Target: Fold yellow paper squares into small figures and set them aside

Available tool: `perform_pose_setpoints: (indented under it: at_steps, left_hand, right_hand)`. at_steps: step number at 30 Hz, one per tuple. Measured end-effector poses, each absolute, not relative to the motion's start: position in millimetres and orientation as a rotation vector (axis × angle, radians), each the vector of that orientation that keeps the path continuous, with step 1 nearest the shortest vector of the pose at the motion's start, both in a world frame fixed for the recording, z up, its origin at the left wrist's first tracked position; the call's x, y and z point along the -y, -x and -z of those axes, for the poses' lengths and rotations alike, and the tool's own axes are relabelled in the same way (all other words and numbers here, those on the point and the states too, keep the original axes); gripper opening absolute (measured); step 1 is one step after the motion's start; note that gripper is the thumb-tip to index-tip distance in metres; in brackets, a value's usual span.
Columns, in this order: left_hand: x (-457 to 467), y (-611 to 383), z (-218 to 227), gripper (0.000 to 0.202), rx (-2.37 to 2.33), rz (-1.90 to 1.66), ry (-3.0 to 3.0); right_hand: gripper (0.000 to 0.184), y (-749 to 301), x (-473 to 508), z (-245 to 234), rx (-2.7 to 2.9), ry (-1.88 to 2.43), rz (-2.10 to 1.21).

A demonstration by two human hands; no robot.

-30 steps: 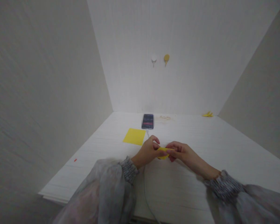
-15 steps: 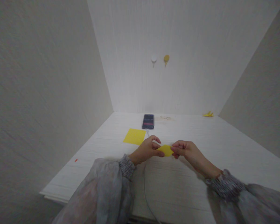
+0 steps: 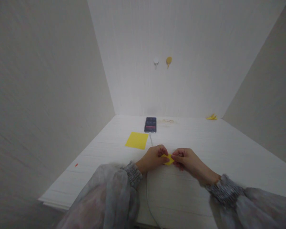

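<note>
A small folded piece of yellow paper (image 3: 168, 160) is pinched between both hands, low over the white table. My left hand (image 3: 156, 158) grips its left side with the thumb on top and the fingers curled. On the other side, my right hand (image 3: 184, 158) pinches the right corner between thumb and fingertips. The fingers cover much of the paper, so its full folded shape is hidden. A flat square sheet of yellow paper (image 3: 136, 140) lies on the table just beyond my left hand.
A phone (image 3: 150, 125) with a blurred screen lies near the back wall, and its white cable (image 3: 147, 194) runs toward me under my left arm. A folded yellow paper figure (image 3: 212, 117) sits at the back right. Two hooks (image 3: 168, 60) are on the wall. A small red scrap (image 3: 76, 165) lies at left.
Both hands have come lower and closer together with the folded paper, and less of it shows between them. My left fingers have curled in. The sheet and phone stay put.
</note>
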State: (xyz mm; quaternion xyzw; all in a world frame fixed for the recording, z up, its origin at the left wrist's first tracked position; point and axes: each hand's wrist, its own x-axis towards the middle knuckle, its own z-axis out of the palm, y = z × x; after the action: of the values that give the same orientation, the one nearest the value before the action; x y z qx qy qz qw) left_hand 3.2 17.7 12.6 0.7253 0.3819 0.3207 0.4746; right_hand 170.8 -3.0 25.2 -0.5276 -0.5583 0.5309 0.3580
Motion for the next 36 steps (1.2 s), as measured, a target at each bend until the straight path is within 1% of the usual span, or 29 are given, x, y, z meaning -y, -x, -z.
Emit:
perform_pose_setpoints:
  at_steps: [3, 8, 13, 15, 17, 19, 21, 25, 27, 30, 36]
  left_hand:
    - [-16.9, -3.0, -12.2, 0.019, -1.010, -0.698, -1.932]
    - [-13.7, -0.5, -16.2, 0.022, -1.028, -0.656, -2.117]
    - [-13.0, -1.0, -18.3, 0.017, -0.906, -0.800, -2.429]
    - [-12.9, -1.3, -18.3, 0.015, -0.771, -0.769, -2.546]
    - [-12.2, -1.0, -18.6, 0.021, -0.643, -0.686, -2.638]
    - [-10.7, -0.3, -19.8, 0.025, -0.582, -0.628, -2.699]
    - [-8.5, 0.9, -22.4, 0.026, -0.555, -0.592, -2.754]
    - [-2.7, 3.7, -28.9, 0.030, -0.539, -0.533, -2.867]
    - [-0.2, 4.8, -30.5, 0.033, -0.545, -0.497, -2.923]
    - [1.3, 5.7, -29.1, 0.036, -0.560, -0.476, -2.974]
    - [0.0, 7.7, -25.6, 0.039, -0.625, -0.406, -2.997]
  right_hand:
    - [0.017, -172.0, 3.6, -25.7, 1.484, 1.383, -1.391]
    - [0.019, -175.2, 1.0, -25.9, 1.504, 1.390, -1.453]
    - [0.017, -176.5, -1.3, -25.3, 1.609, 1.405, -1.429]
    - [0.015, -179.2, -3.2, -23.5, 1.734, 1.468, -1.286]
    - [0.011, -184.4, -5.5, -21.8, 1.908, 1.509, -1.018]
    - [0.009, -191.9, -6.7, -21.9, 2.058, 1.471, -0.737]
    - [0.014, -200.1, -5.0, -25.5, 2.166, 1.358, -0.573]
    - [0.027, -209.9, 10.0, -38.3, 2.365, 1.095, -0.363]
    - [0.029, -208.2, 20.4, -41.0, 2.488, 1.017, -0.282]
    - [0.035, -200.5, 32.1, -34.9, 2.605, 1.034, -0.187]
    - [0.043, -196.0, 33.8, -14.9, 2.608, 1.124, 0.006]
